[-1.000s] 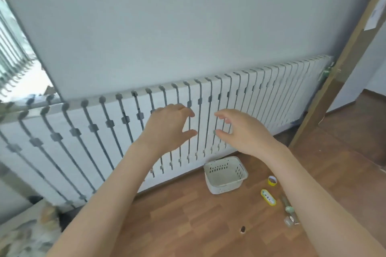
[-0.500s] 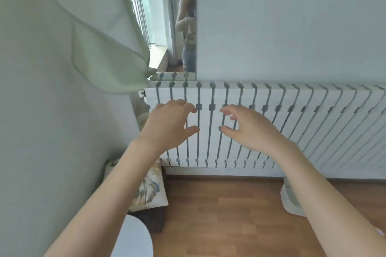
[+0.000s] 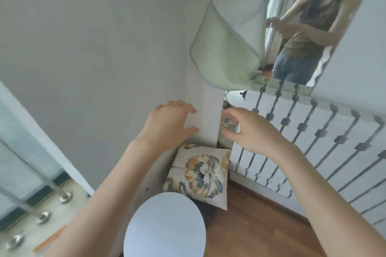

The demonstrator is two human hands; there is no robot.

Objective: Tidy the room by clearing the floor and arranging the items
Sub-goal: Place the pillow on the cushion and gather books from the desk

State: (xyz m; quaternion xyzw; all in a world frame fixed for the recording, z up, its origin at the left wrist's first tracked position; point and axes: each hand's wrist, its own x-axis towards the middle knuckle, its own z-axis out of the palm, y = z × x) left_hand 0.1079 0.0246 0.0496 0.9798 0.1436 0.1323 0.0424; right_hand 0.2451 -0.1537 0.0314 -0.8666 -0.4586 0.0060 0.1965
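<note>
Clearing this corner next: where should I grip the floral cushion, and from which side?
Probably its near right corner, coming from the open floor side: the floral cushion lies face up and that corner juts free, while the wall and radiator crowd its other sides.

Views: one. Head camera, worn by the person, wide-angle.
Facing: forward and down into a room corner, frame tilted so that verticals slant.
Near field: both forearms enter from the bottom edge; left hand [image 3: 169, 125] and right hand [image 3: 252, 131] sit at mid-frame, close to the lens.
Middle field: flowered cushion [image 3: 200, 171] below the hands, white radiator [image 3: 313, 152] running off right, wooden floor [image 3: 261, 225] at lower right.
Upper right: mirror [image 3: 313, 27] reflecting the wearer and headset from the front.
Image slightly blurred.
</note>
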